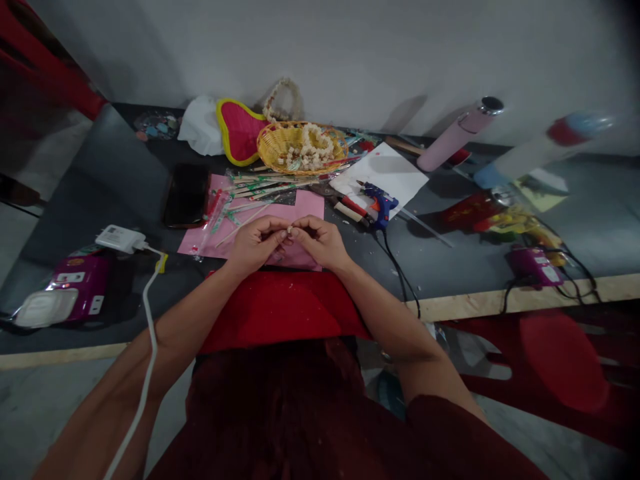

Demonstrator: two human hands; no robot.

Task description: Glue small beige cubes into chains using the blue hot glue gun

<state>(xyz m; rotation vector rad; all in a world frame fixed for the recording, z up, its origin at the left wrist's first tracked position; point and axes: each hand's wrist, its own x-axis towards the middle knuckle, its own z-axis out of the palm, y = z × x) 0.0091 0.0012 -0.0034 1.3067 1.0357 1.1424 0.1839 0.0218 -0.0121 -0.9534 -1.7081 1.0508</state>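
OK, L to R, w/ the pink sheet [311, 203] as ref. Well L of it you've got a purple box [90, 280]; b/w box & sheet sits the white charger [120, 238], its white cable [151, 320] running down across your L forearm [195, 300]. Phone [186, 195] lies flat just beside the sheet's L end.

Your L hand [256, 245] is over the sheet's middle: forearm slanting up & in from lower L, fingers curled, thumb + index tips pinching the small pale piece [289, 229]. That's above the sheet's R half, right where both hands meet; too tiny to tell what it is. Yellow basket [273, 150] stands beyond the sheet, w/ a pale string [317, 147] in it.

Your R hand [321, 241] is at the sheet's R edge, approx. mirror pose: R forearm [385, 307] in from lower R, index bent, thumb pointing L, tips closed on the same piece.

R of the sheet: blue glue gun [384, 208] on white paper [400, 167]. Pink flask [457, 137] stands farther R.
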